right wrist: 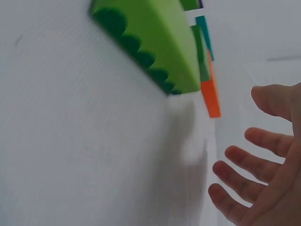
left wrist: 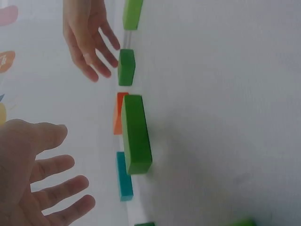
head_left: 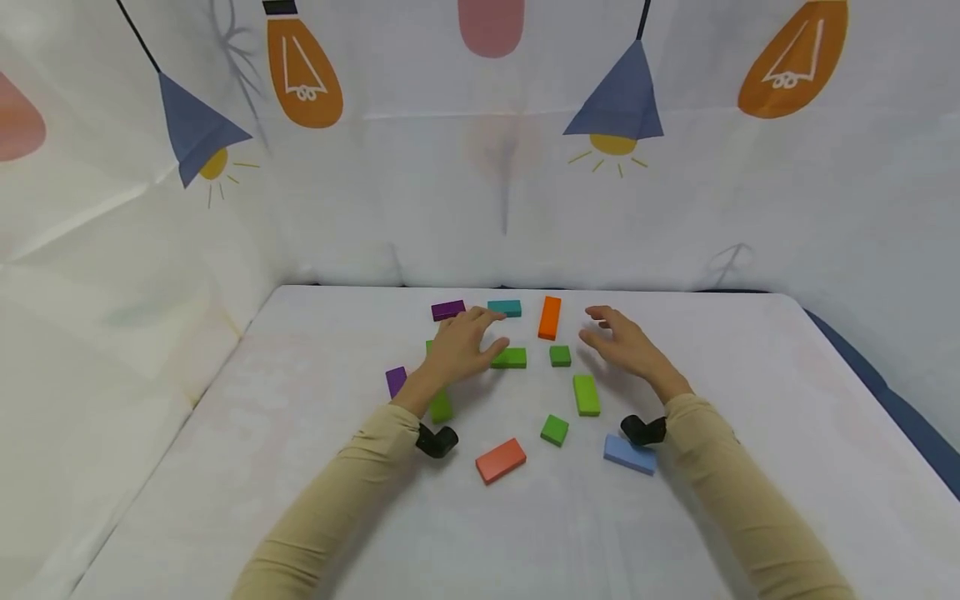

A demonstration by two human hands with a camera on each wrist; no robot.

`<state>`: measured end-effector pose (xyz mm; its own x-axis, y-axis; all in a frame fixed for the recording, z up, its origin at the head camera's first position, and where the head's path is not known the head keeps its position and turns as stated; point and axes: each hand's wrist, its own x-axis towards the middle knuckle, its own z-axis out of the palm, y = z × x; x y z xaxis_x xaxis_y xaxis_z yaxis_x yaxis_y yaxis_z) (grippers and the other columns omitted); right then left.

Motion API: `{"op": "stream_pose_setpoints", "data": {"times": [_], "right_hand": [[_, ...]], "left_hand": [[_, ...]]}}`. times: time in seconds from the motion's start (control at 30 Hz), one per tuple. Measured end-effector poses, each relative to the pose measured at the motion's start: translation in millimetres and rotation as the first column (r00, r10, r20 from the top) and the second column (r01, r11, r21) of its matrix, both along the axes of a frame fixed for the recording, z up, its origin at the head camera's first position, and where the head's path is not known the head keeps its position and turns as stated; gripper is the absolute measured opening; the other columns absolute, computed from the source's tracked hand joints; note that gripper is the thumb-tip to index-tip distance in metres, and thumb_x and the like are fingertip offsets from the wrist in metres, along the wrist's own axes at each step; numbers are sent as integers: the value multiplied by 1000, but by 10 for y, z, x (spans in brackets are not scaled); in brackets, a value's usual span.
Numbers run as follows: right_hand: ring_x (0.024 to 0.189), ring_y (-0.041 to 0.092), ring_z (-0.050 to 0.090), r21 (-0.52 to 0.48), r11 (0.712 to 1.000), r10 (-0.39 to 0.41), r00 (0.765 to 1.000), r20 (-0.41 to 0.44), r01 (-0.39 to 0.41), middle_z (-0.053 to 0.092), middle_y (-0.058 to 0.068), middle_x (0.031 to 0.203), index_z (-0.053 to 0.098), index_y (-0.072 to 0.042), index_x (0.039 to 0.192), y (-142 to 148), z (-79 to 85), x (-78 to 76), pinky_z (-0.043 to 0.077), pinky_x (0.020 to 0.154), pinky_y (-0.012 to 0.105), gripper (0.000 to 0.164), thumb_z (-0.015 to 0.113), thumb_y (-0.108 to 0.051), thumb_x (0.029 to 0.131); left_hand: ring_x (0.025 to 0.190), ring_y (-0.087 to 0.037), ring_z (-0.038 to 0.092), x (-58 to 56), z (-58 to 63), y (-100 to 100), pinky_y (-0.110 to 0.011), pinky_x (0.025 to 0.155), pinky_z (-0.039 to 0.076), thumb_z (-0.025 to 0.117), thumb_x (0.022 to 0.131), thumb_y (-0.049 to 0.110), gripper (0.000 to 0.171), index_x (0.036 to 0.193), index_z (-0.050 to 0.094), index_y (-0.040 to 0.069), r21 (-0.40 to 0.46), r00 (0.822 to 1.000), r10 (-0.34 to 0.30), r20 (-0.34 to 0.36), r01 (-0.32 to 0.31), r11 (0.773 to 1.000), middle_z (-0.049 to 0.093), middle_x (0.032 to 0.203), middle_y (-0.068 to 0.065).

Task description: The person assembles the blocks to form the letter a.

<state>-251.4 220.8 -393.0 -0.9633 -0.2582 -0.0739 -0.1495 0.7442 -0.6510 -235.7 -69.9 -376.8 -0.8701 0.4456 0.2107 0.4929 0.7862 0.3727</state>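
My left hand (head_left: 461,343) hovers over the left part of a group of coloured blocks, fingers spread and holding nothing. A green block (head_left: 512,358) lies near its thumb, with a teal block (head_left: 505,308) and a purple block (head_left: 448,310) beyond. Partly hidden under the left hand and wrist are green blocks (head_left: 441,407) and another purple block (head_left: 395,381). My right hand (head_left: 628,343) is held above the table with loosely bent fingers, nothing in its grasp. Nearest to it are an orange block (head_left: 550,318), a small green block (head_left: 560,357) and a light green block (head_left: 587,396).
Closer to the front lie a red-orange block (head_left: 501,461), a small green block (head_left: 555,430) and a blue block (head_left: 629,455) beside the right wrist. The white table (head_left: 262,417) meets a printed white curtain (head_left: 450,208) at its back and left.
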Motion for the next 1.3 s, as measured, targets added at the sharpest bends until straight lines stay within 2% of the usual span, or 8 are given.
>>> {"op": "stream_pose_setpoints", "data": {"times": [0.2,0.37,0.53,0.7,0.9,1.1,1.3], "right_hand": [[135,38,35,-100,994,-44,998,41,48,34,17,149,30,-11,145,-60,9,-26,32,107,57,60,46,-44,97],[137,38,34,-210,973,-79,992,103,99,35,16,149,31,-11,145,-111,0,-46,30,109,57,60,48,-43,97],[136,37,34,-271,949,-126,983,133,158,36,15,148,32,-12,144,-129,-12,-68,30,109,57,57,47,-41,97],[135,35,35,-340,921,-140,976,169,191,35,14,148,33,-12,144,-192,-20,-103,31,110,53,55,49,-36,98],[134,34,36,-405,885,-159,966,203,231,33,14,149,34,-10,144,-267,-33,-144,31,111,50,54,51,-33,97],[130,34,39,-452,863,-148,969,199,224,34,16,148,34,-7,144,-293,-34,-174,34,110,48,56,51,-32,97],[130,33,39,-443,859,-164,959,232,255,33,15,149,33,-8,144,-298,-17,-186,35,110,47,55,52,-31,97]], "left_hand": [[115,-28,56,23,-27,159,-50,96,43,55,94,34,41,129,56,13,102,999,-35,25,32,994,56,132,-8],[118,-25,55,20,-53,280,-45,98,45,56,94,32,40,128,57,10,173,998,-47,49,38,984,56,132,-7],[121,-24,53,12,-64,356,-43,100,44,55,95,33,40,128,56,11,279,993,-63,101,33,960,55,132,-6],[118,-23,54,11,-66,392,-40,100,45,55,95,32,32,121,59,14,357,984,-56,167,-8,934,56,129,-3],[113,-22,57,-2,-84,467,-36,95,48,58,94,28,25,113,62,12,379,976,-60,207,-23,925,61,118,-2],[111,-21,57,1,-191,575,-31,93,49,60,93,24,20,109,63,13,387,970,-88,226,-6,922,63,114,-3],[108,-19,57,24,-280,641,-28,95,47,62,91,19,20,110,64,12,367,975,-129,181,55,929,63,112,-3]]}}
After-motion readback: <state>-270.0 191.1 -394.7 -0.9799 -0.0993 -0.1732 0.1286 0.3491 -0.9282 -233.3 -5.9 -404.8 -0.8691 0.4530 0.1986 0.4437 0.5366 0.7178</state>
